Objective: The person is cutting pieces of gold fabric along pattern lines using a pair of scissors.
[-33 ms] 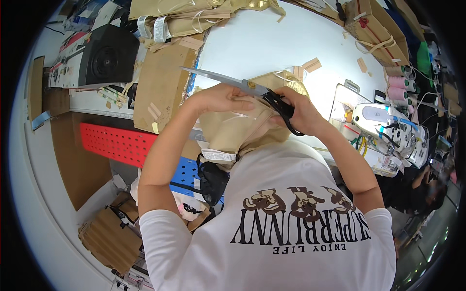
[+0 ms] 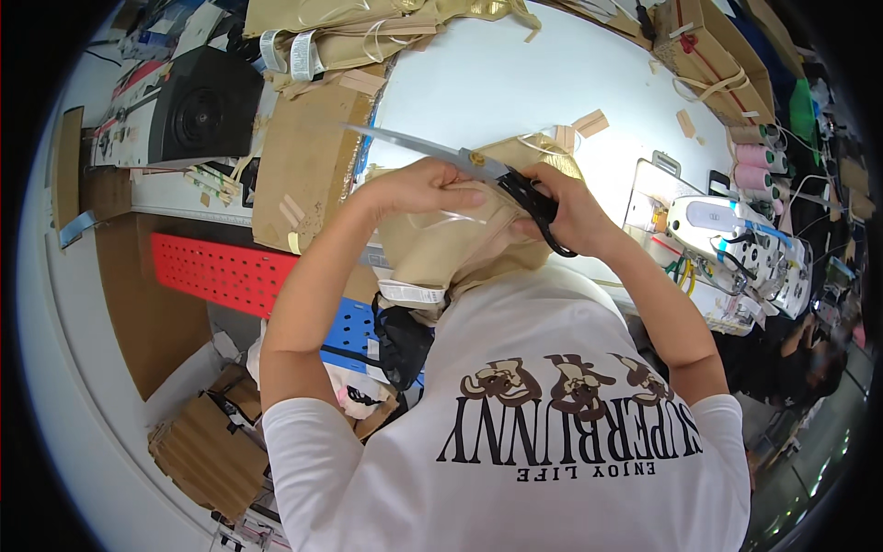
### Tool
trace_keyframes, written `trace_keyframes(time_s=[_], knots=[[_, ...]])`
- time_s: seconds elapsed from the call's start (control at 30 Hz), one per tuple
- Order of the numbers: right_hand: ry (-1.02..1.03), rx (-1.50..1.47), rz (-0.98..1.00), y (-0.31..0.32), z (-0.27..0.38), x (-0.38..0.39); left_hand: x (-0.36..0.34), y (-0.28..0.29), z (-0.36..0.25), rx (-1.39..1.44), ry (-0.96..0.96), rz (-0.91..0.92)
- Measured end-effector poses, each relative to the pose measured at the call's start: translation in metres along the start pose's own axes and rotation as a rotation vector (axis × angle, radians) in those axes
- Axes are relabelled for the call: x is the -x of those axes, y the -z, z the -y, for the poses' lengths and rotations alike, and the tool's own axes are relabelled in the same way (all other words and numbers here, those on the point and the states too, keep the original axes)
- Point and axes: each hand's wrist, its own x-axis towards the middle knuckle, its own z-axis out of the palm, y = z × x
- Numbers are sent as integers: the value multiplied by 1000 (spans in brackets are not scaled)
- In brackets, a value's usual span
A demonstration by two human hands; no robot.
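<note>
A beige garment [image 2: 418,248] lies bunched between my hands at the table's near edge, against my shirt. My left hand [image 2: 425,190] pinches its cloth between thumb and fingers. Large scissors [image 2: 477,160] with black handles are in my right hand [image 2: 572,213], their long blades pointing to the far left above my left hand. Whether the blades are fully closed is hard to tell. Some cloth lies under my right fingertips. A white label [image 2: 410,292] hangs from the garment's near left corner, and a shiny gold part [image 2: 563,160] shows at its far right.
More beige garments [image 2: 345,48] with labels lie at the far left, by a cardboard sheet [image 2: 308,156]. A white sewing machine [image 2: 736,230] stands on the right, with pink thread cones [image 2: 754,166] behind it. An open cardboard box [image 2: 717,55] sits far right.
My left arm and the garment's label have shifted very slightly to the left. Both hands keep their hold.
</note>
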Motion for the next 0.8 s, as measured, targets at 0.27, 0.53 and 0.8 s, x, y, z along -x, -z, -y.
trace_keyframes(time_s=[0.27, 0.53, 0.8], knots=[[-174, -243, -5, 25, 52, 5, 7, -16, -38, -419, -2, -16], [-75, -199, -89, 48, 76, 31, 11, -31, -93, -605, -182, 58], [-317, -135, -111, 19, -6, 16, -44, -28, -15, -338, 185, 45]])
